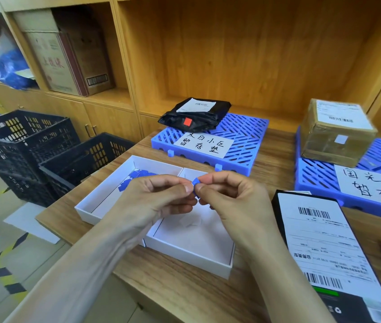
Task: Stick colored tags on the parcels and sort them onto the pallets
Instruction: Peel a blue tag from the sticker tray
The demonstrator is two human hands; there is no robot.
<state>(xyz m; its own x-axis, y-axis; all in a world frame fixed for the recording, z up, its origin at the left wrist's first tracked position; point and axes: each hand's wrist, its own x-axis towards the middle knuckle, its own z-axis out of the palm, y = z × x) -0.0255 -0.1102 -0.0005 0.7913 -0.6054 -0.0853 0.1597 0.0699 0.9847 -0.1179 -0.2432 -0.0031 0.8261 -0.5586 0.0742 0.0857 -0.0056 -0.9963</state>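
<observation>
A small blue tag (196, 183) is pinched between both hands above the white trays, near the middle of the wooden table (268, 164). The left hand (161, 197) comes in from the lower left with its thumb and forefinger closed on the tag's left edge, the other fingers curled beneath. The right hand (233, 197) meets it from the right, thumb and forefinger grasping the tag's right side, remaining fingers folded loosely under the palm. Both forearms stretch out over the table's near edge.

Directly under the hands sit two shallow white trays side by side: the left tray (84, 208) holds a scatter of loose blue tags (136, 177), partly hidden by the left hand; the right tray (208, 266) shows a white floor, its contents hidden by the hands.

To the near right lies a black parcel (320, 248) with a large white shipping label, flat on the table. Farther back, a blue pallet (243, 150) with a handwritten card carries a black bagged parcel (196, 114) bearing a red tag (187, 121). At the far right a second blue pallet (313, 178), also carded, carries a brown cardboard parcel (336, 131) with a pale tag on its front.

Left of the table stand black slotted crates (33, 145) on the floor, and wooden shelving (243, 43) rises behind.
</observation>
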